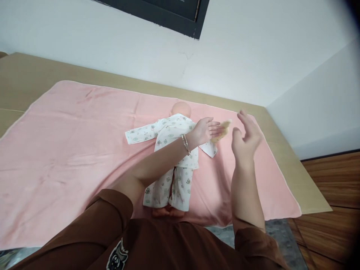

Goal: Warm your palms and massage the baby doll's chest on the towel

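A baby doll [180, 108] lies on a pink blanket [70, 150], dressed in a white printed top [165, 131] and matching trousers [181, 187]. Its bare feet show at the trouser ends. My left hand [205, 131] reaches across the doll's chest with fingers stretched out, and a bracelet circles the wrist. By those fingertips is a blurred yellowish thing [221, 133], its kind unclear, over the doll's sleeve [208, 149]. My right hand [246, 138] is raised to the right of it, thumb and fingers apart, nothing between them.
The blanket covers most of a tan table [298, 180] set against a white wall [239, 56]. A dark frame [157, 15] is on the wall above. Brown wood panelling [337, 183] stands at the right, beyond the table's edge.
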`<state>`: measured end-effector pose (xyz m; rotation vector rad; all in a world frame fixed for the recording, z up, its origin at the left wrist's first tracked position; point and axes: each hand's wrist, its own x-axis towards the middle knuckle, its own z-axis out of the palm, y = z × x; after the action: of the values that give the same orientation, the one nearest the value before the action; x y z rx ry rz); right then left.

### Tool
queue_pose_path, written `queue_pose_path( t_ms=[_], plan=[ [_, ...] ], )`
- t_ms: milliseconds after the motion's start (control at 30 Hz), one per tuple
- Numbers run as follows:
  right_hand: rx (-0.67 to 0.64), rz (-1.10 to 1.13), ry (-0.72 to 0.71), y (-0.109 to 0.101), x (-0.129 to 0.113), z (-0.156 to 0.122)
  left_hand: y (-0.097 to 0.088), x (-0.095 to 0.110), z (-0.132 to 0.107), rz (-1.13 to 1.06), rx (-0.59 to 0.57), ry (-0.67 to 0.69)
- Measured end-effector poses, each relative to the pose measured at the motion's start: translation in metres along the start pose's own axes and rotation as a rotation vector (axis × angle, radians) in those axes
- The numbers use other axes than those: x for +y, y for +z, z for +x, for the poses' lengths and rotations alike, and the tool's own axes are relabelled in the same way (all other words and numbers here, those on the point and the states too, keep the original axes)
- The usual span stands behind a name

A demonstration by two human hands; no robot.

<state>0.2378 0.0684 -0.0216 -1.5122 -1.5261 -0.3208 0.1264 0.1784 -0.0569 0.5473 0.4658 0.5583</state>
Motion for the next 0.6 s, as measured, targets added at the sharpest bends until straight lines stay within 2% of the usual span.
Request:
queue_pose_path(
  t_ms=[100,167,267,367,433,500,567,600],
  plan=[
    [-0.171,-0.087,0.134,0.034,0.039,0.004,0.01,-0.003,0.015,-0.106,0.033,-0.066],
    [-0.232,-0.133,0.155,0.048,0.05,0.0,0.011,-0.005,0.021,-0.109,0.053,-0.103],
    [-0.191,-0.167,0.155,0.057,0.052,-0.006,0.006,-0.007,0.022,-0.101,0.063,-0.151],
    [-0.145,-0.172,0.18,0.061,0.05,-0.004,-0.006,-0.007,0.012,-0.121,0.028,-0.21],
    [-0.152,-0.188,0.212,0.061,0.046,0.003,-0.014,-0.007,-0.001,-0.118,0.014,-0.25],
    [-0.209,-0.221,0.242,0.057,0.03,0.009,-0.022,-0.006,-0.018,-0.103,0.018,-0.278],
    [-0.324,-0.239,0.214,0.045,0.0,0.01,-0.029,-0.004,-0.038,-0.094,0.004,-0.294],
    [-0.381,-0.218,0.141,0.036,-0.02,0.008,-0.032,-0.002,-0.048,-0.094,-0.01,-0.286]
  ],
)
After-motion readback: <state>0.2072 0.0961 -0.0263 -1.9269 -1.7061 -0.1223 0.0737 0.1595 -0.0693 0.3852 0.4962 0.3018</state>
